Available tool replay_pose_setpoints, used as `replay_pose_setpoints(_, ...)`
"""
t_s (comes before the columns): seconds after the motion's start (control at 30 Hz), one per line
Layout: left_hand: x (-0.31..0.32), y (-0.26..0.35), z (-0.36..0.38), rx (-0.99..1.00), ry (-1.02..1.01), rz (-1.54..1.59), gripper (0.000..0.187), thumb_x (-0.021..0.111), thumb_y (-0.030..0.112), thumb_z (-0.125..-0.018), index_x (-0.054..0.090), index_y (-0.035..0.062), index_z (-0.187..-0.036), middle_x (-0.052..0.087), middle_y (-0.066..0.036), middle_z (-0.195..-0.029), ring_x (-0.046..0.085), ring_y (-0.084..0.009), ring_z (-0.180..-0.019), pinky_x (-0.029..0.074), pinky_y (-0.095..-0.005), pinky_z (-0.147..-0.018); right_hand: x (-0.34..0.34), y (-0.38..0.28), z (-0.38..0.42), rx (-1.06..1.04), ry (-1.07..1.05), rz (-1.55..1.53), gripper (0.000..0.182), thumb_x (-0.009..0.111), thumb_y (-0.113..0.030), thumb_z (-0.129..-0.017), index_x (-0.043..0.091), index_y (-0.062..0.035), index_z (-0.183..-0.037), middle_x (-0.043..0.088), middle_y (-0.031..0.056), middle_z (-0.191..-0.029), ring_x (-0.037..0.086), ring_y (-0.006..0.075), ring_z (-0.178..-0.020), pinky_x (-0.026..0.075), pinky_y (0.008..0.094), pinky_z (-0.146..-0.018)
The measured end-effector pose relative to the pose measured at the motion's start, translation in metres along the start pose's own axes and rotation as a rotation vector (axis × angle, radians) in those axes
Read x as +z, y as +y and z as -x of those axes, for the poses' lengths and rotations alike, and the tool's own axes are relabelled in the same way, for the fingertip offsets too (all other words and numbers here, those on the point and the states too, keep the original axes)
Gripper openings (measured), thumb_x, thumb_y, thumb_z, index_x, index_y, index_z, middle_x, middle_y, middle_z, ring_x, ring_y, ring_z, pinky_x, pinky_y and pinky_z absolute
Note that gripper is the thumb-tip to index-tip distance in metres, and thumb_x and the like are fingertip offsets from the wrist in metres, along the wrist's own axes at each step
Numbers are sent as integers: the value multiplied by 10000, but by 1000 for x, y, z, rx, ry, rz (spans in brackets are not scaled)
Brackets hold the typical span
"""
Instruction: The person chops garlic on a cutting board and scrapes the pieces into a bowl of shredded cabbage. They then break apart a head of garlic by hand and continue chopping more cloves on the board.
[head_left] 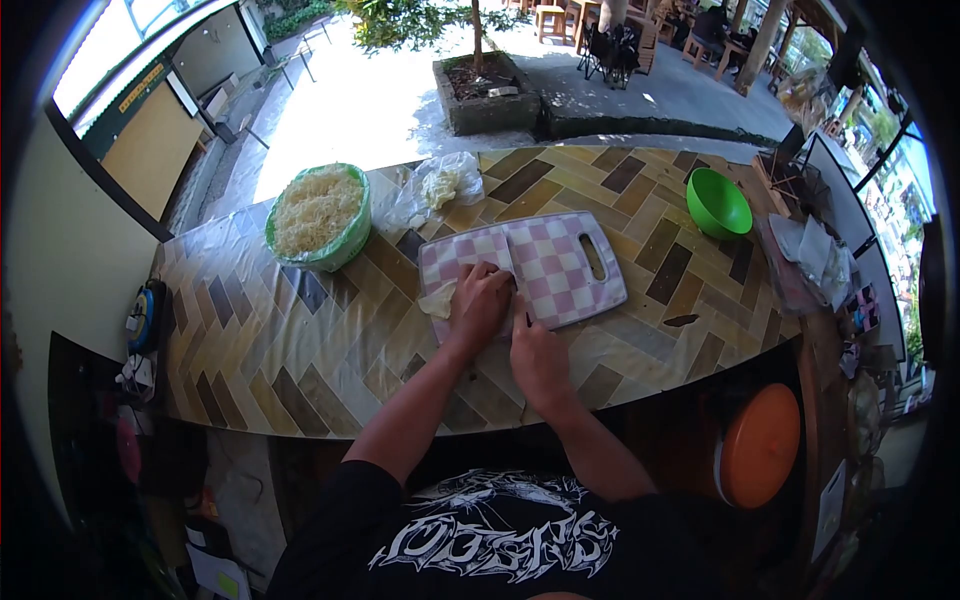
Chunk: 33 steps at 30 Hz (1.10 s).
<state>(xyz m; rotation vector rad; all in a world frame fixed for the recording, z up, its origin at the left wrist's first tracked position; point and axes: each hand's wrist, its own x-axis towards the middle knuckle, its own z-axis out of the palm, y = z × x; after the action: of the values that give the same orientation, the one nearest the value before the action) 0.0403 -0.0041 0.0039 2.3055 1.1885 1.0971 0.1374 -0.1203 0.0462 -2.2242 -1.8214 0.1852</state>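
Note:
A pink-and-white checkered cutting board point(565, 270) with a handle slot lies on the table in front of me. My left hand point(480, 305) is over its left half, fingers curled down onto a pale leafy piece point(438, 300) that looks like cabbage and sticks out on the left. In my right hand point(541, 362) is the handle of a knife point(509, 250); its thin blade points away from me, right beside my left fingertips. What lies directly beneath those fingers is hidden.
Beyond the board, a green basin point(360, 225) heaped with pale noodle-like strands stands left of a plastic bag point(465, 175) with pale shreds. A green bowl point(718, 203) sits at the right. Below the table edge is an orange round lid point(762, 445).

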Motion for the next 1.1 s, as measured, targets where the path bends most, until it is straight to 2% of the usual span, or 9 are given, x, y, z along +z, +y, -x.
replay_pose_setpoints(0.03, 2, -2, 1, 10, 7, 7, 151, 719, 112, -908, 810, 83, -1026, 734, -101, -1044, 637, -363, -1024, 548, -449, -890, 5, 1, -1, -3, 39, 6, 622, 590, -77, -986, 463, -1, -1590, 760, 219, -886, 783, 393, -843, 638, 504, -753)
replay_pose_setpoints(0.23, 0, -7, 1, 20, 13, 35, 146, 713, 110, -926, 805, 55, -1025, 743, -113, -1007, 629, -359, -979, 532, -464, -868, -33, 4, 2, -5, -112, -68, 614, 583, -77, -994, 455, 13, -1588, 760, 240, -930, 783, 392, -827, 639, 500, -737)
replay_pose_setpoints(0.33, 0, -4, -1, 20, 13, 66, 144, 716, 110, -926, 802, 41, -1020, 749, -118, -1004, 635, -360, -963, 529, -459, -871, -5, -7, 9, 11, -1, 4, 601, 586, -80, -992, 466, 31, -1570, 754, 239, -873, 781, 392, -823, 636, 498, -726)
replay_pose_setpoints(0.43, 2, -9, -1, 23, 11, 108, 136, 718, 109, -928, 802, 27, -998, 752, -127, -987, 642, -364, -941, 525, -455, -873, 5, -3, -3, 3, 14, -18, 593, 581, -96, -1002, 460, 46, -1564, 761, 228, -885, 785, 393, -829, 638, 494, -718)
replay_pose_setpoints(0.63, 1, -12, -2, 37, 24, 106, 123, 737, 108, -908, 805, 18, -958, 750, -134, -954, 653, -368, -923, 527, -449, -874, -35, -8, 13, 15, -116, -35, 594, 571, -111, -1012, 452, 50, -1571, 764, 208, -885, 785, 395, -818, 641, 485, -708)
replay_pose_setpoints(0.73, 0, -8, -1, 12, 11, 110, 124, 746, 101, -894, 806, 20, -965, 747, -133, -952, 651, -366, -926, 529, -454, -875, 7, -7, 9, 13, 17, 36, 610, 576, -109, -1005, 446, 47, -1579, 756, 213, -844, 781, 397, -812, 637, 490, -708)
replay_pose_setpoints(0.93, 2, -13, 0, 40, 22, 72, 141, 727, 82, -898, 805, 21, -999, 736, -131, -974, 642, -371, -957, 540, -460, -872, -28, 8, -2, -10, -93, -109, 623, 572, -118, -1008, 429, 48, -1592, 760, 227, -863, 784, 401, -827, 637, 497, -724)
replay_pose_setpoints(1.1, 2, -11, 1, 39, 10, 96, 148, 717, 67, -903, 802, 20, -1015, 735, -137, -982, 640, -378, -961, 541, -463, -863, 1, -10, 1, 32, -32, -19, 636, 604, -124, -992, 442, 54, -1581, 762, 238, -871, 782, 410, -833, 633, 511, -748)
